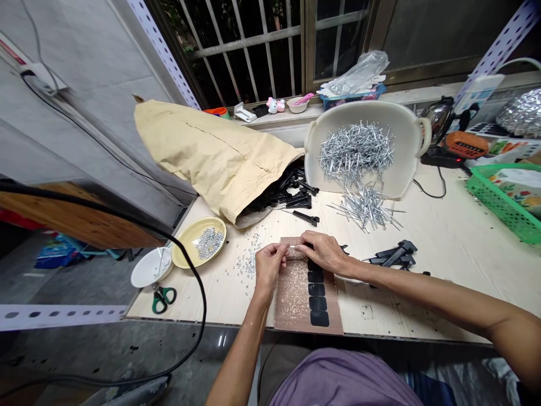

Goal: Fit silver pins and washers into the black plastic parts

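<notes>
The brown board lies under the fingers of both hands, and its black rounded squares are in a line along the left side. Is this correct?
Not quite: the head view shows the black rounded squares in a line along the right side of the brown board. The rest stands.

There were one left hand (269, 265), one right hand (324, 254), one board (335, 316), at least four black squares (317, 290), one sack (215, 158), one tub (403, 155), three bowls (182, 251), two baskets (502, 201), one pair of scissors (159, 293), and nails (357, 149) too many to count.
</notes>
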`<state>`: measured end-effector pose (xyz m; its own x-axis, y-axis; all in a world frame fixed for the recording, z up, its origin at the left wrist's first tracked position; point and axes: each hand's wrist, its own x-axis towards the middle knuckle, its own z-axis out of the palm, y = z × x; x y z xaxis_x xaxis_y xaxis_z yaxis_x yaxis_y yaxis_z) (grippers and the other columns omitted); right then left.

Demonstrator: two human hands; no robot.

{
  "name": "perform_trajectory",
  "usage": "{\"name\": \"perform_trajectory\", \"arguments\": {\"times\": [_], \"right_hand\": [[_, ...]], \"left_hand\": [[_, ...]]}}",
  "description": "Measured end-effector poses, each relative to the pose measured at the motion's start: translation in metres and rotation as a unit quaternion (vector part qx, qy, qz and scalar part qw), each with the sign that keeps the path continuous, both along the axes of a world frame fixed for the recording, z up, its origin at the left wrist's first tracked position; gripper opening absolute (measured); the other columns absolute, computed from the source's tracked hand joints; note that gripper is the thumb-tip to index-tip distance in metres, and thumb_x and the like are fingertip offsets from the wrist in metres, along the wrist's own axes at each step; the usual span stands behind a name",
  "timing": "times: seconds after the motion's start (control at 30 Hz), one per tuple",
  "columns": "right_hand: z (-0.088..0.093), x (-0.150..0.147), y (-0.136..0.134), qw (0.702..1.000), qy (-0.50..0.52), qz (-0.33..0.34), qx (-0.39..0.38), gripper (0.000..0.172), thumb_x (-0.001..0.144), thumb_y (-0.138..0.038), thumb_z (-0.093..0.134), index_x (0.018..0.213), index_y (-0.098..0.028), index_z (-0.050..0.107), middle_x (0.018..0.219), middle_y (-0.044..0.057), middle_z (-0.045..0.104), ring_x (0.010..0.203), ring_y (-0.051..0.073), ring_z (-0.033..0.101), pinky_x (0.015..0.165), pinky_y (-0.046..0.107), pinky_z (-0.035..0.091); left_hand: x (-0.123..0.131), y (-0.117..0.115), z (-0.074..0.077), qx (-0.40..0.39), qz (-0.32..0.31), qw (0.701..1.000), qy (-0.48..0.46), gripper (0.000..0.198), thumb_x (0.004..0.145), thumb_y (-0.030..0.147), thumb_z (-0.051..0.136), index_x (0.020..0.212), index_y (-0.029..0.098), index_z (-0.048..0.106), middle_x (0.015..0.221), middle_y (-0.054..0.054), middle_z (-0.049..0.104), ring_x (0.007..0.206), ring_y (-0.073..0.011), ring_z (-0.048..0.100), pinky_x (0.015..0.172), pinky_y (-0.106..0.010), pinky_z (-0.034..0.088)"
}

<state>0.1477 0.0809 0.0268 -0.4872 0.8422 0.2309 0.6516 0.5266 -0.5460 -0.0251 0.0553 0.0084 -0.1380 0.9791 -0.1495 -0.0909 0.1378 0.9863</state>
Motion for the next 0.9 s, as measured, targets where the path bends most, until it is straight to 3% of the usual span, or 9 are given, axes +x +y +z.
{"name": "perform_trajectory", "arguments": {"times": [0.23, 0.33, 0.43, 0.6, 0.73, 0.8, 0.9], "right_hand": [[0.0005, -0.0007, 0.0002, 0.977, -0.098, 0.025, 0.185, 0.027, 0.095, -0.029, 0.039, 0.081, -0.017, 0.059, 0.08, 0.004, 0.06, 0.075, 0.015, 0.05, 0.064, 0.027, 0.029], [0.0016, 0.0002, 0.0004, 0.963, -0.13, 0.046, 0.231, 0.029, 0.096, -0.023, 0.036, 0.082, -0.018, 0.061, 0.079, 0.005, 0.059, 0.075, 0.015, 0.048, 0.065, 0.028, 0.027], [0.0004, 0.0014, 0.0008, 0.969, -0.12, 0.043, 0.21, 0.033, 0.097, -0.029, 0.034, 0.081, -0.017, 0.06, 0.076, 0.004, 0.059, 0.07, 0.014, 0.048, 0.062, 0.027, 0.027], [0.0001, 0.004, 0.0017, 0.993, -0.082, 0.03, 0.076, 0.031, 0.096, -0.039, 0.036, 0.087, -0.018, 0.057, 0.077, 0.001, 0.06, 0.063, 0.011, 0.05, 0.054, 0.023, 0.026], [0.0024, 0.0042, 0.0007, 0.983, -0.097, 0.055, 0.143, 0.028, 0.097, -0.031, 0.036, 0.085, -0.017, 0.057, 0.079, 0.003, 0.061, 0.07, 0.013, 0.051, 0.058, 0.025, 0.028], [0.0023, 0.0031, -0.0005, 0.975, -0.115, 0.057, 0.179, 0.031, 0.097, -0.028, 0.033, 0.083, -0.016, 0.057, 0.078, 0.005, 0.06, 0.07, 0.014, 0.051, 0.059, 0.026, 0.027], [0.0005, 0.0011, -0.0017, 0.985, -0.094, 0.037, 0.139, 0.029, 0.097, -0.032, 0.035, 0.086, -0.017, 0.057, 0.079, 0.003, 0.061, 0.066, 0.012, 0.051, 0.057, 0.024, 0.026]], "left_hand": [[0.0021, 0.0014, 0.0042, -0.09, -0.003, 0.992, -0.09, 0.041, 0.054, 0.047, 0.079, 0.06, 0.01, 0.059, 0.051, 0.002, 0.053, 0.038, -0.0028, 0.037, 0.037, -0.017, 0.025], [0.0014, -0.0003, 0.0049, -0.083, -0.005, 0.993, -0.079, 0.041, 0.054, 0.047, 0.078, 0.06, 0.011, 0.059, 0.052, 0.002, 0.052, 0.039, -0.0028, 0.036, 0.037, -0.017, 0.025], [-0.0017, -0.0019, 0.0049, -0.04, -0.013, 0.999, -0.017, 0.038, 0.061, 0.048, 0.073, 0.061, 0.012, 0.061, 0.053, 0.001, 0.054, 0.041, -0.0041, 0.038, 0.039, -0.017, 0.027], [-0.0062, 0.0001, 0.0065, -0.001, -0.036, 0.998, 0.058, 0.036, 0.067, 0.048, 0.069, 0.059, 0.013, 0.061, 0.05, 0.002, 0.053, 0.042, -0.006, 0.04, 0.042, -0.019, 0.029], [-0.0051, 0.0027, 0.0042, -0.024, -0.041, 0.999, 0.025, 0.037, 0.067, 0.049, 0.069, 0.062, 0.014, 0.06, 0.051, 0.003, 0.052, 0.04, -0.0059, 0.036, 0.04, -0.02, 0.024], [-0.0034, 0.0021, 0.0048, -0.013, -0.027, 0.998, 0.052, 0.037, 0.069, 0.049, 0.067, 0.06, 0.014, 0.059, 0.05, 0.003, 0.05, 0.041, -0.0063, 0.035, 0.041, -0.02, 0.024], [-0.0011, -0.0006, 0.0091, 0.035, 0.003, 0.991, 0.13, 0.035, 0.072, 0.048, 0.064, 0.059, 0.015, 0.059, 0.05, 0.004, 0.048, 0.045, -0.0077, 0.037, 0.045, -0.02, 0.027]]}}
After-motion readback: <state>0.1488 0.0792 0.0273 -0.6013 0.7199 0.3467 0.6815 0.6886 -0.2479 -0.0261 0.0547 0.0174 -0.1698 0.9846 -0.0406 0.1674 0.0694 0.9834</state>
